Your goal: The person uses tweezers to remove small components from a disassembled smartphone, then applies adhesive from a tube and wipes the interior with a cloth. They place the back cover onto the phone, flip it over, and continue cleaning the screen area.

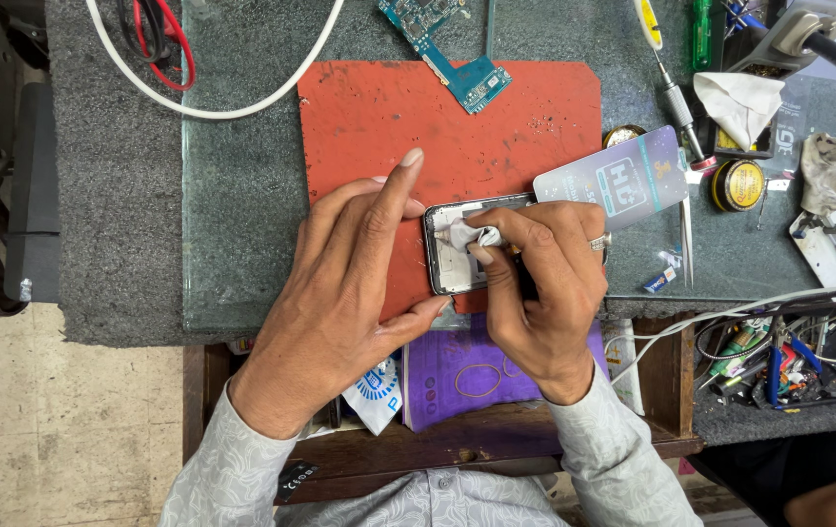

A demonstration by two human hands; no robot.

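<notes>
A phone frame (pixel 445 263) with a pale inner surface lies on a red mat (pixel 389 127) on the glass-topped bench. My left hand (pixel 350 283) rests flat on the mat, fingers spread, steadying the phone's left edge. My right hand (pixel 545 283) pinches a small wad of white cloth (pixel 472 234) and presses it onto the phone's inside. A ring shows on one of that hand's fingers. The phone's right part is hidden under my right hand.
A blue-green circuit board (pixel 457 49) lies at the mat's top edge. A flat plastic card (pixel 623 181), round tins (pixel 738 183), tweezers (pixel 686 234) and a screwdriver (pixel 672 93) lie to the right. A white cable (pixel 203 107) loops at back left. An open drawer (pixel 467 376) holds a purple packet.
</notes>
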